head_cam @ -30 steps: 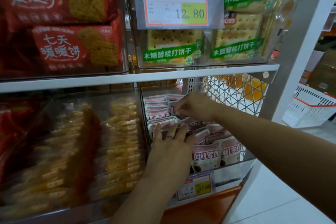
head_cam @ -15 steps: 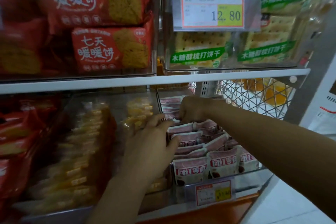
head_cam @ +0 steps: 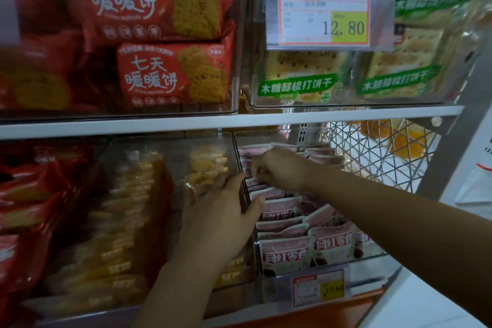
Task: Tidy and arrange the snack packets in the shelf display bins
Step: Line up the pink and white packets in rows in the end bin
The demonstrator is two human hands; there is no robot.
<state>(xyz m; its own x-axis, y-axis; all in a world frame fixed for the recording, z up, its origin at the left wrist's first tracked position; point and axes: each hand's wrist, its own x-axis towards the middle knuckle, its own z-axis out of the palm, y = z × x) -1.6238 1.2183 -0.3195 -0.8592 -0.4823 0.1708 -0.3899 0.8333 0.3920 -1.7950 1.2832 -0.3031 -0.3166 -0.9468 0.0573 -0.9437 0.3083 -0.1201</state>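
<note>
Both my hands reach into the lower shelf. My right hand (head_cam: 279,168) is at the far end of the right-hand clear bin (head_cam: 372,261), fingers curled, pinching the top of one of the pink packets (head_cam: 282,253) that stand in rows there; its fingertips are mostly hidden. My left hand (head_cam: 223,218) lies spread over the bin's left wall. Yellow packets (head_cam: 127,221) further left are blurred, and the near price tag (head_cam: 318,289) is unreadable.

Left hand (head_cam: 221,221) splayed flat; right hand (head_cam: 282,168) fingers (head_cam: 256,168) curled.
</note>
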